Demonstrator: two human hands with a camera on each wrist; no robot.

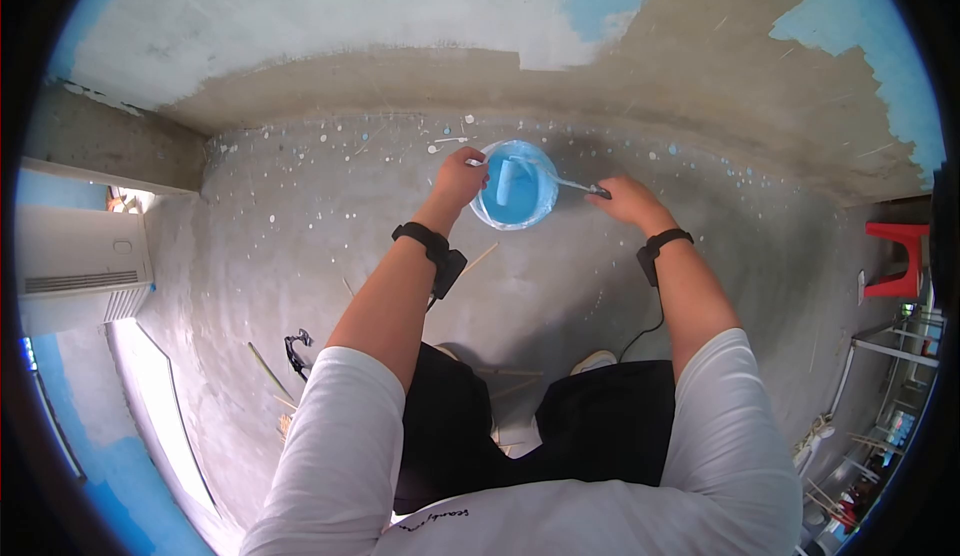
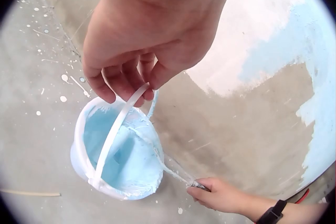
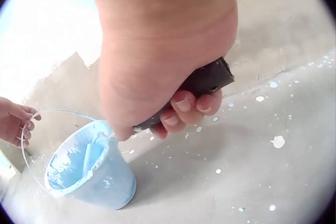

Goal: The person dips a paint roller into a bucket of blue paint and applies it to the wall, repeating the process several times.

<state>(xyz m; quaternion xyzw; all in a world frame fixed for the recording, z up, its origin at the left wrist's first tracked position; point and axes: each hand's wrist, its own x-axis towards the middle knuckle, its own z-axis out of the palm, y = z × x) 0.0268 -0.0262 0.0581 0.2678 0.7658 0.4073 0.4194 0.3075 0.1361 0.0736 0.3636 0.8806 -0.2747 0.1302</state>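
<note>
A bucket [image 1: 546,201] of light blue paint stands on the floor near the wall. My left hand [image 2: 152,40] pinches its white handle [image 2: 111,139] between thumb and fingers, above the rim. My right hand [image 3: 173,77] is curled round the black grip [image 3: 202,83] of a paint roller, to the right of the bucket. The roller's metal rod [image 1: 575,185] passes over the rim, and the roller head [image 1: 504,183] lies inside the bucket, coated in blue.
Behind the bucket rises a wall [image 1: 400,81], part grey, part white and blue. Paint spots dot the floor [image 1: 300,246]. A red stool [image 1: 897,259] stands far right, a white appliance [image 1: 80,256] far left. Thin sticks [image 1: 265,371] lie by the feet.
</note>
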